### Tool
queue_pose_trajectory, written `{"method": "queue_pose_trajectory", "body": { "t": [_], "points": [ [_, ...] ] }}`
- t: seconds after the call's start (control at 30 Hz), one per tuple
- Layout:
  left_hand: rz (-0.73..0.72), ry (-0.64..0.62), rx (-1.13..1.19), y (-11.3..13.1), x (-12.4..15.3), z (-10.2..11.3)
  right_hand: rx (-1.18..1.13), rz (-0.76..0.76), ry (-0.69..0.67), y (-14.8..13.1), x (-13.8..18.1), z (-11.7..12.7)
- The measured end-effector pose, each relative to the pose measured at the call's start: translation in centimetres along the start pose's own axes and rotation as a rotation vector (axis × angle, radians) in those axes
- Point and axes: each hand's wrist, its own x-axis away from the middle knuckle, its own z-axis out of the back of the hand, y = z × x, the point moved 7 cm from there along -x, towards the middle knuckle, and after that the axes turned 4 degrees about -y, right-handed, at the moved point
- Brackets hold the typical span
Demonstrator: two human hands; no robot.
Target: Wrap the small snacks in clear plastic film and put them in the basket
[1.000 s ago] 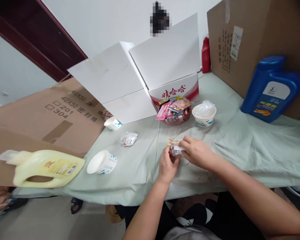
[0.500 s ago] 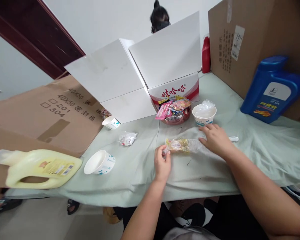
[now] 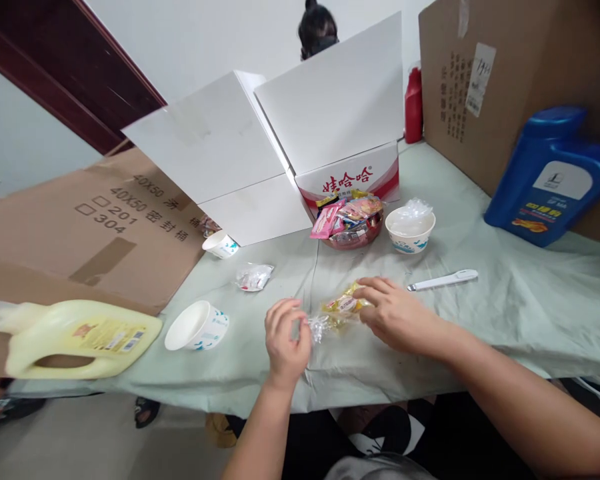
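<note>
A yellow snack in a clear wrapper [image 3: 339,308] is stretched between both hands over the pale green cloth [image 3: 505,313]. My left hand [image 3: 285,341] pinches the crinkled left end of the wrapper, other fingers curled. My right hand [image 3: 397,315] grips the right end of the snack, fingers closed over it. A white knife-like tool [image 3: 443,280] lies on the cloth just right of my right hand, untouched.
A red bowl of wrapped snacks [image 3: 351,223] and a white paper bowl holding plastic [image 3: 410,229] stand behind the hands. More paper bowls [image 3: 196,327], a small wrapper [image 3: 253,276], a yellow jug [image 3: 77,335], a blue jug [image 3: 555,177], cardboard boxes and a person's head [image 3: 317,30] surround them.
My right hand moved back left from near the white bowl and took the snack's right end, uncovering the white tool. My left hand shifted left and down, pulling the wrapper end.
</note>
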Motion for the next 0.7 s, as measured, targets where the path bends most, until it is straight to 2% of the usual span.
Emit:
{"method": "queue_pose_trajectory", "body": {
  "t": [0.07,0.1,0.17,0.2,0.3,0.37,0.53,0.7],
  "points": [
    [-0.156,-0.101,-0.017,2.4,0.5,0.2,-0.049,0.095,-0.112,-1.9,0.7,-0.4],
    [-0.186,-0.111,0.005,3.3,0.8,0.5,-0.077,0.116,-0.197,-2.6,1.0,-0.9],
    [-0.170,-0.100,0.094,4.4,1.2,0.8,-0.101,0.119,-0.354,-3.4,1.6,-2.0],
    [-0.157,-0.133,0.144,4.8,1.3,0.5,-0.093,0.109,-0.409,-3.7,1.8,-2.6],
    [-0.201,-0.428,0.197,6.1,1.6,-2.4,-0.054,0.087,-0.504,-4.1,2.0,-3.8],
    [-0.272,-0.573,0.105,6.6,1.9,-4.3,-0.039,0.085,-0.539,-4.4,2.0,-4.4],
    [-0.262,-0.557,-0.220,4.7,0.7,-6.8,-0.050,0.049,-0.591,-4.6,1.6,-5.2],
    [-0.214,-0.621,-0.203,1.7,-2.1,-8.5,-0.160,-0.031,-0.667,-3.7,1.0,-5.4]
  ]
}}
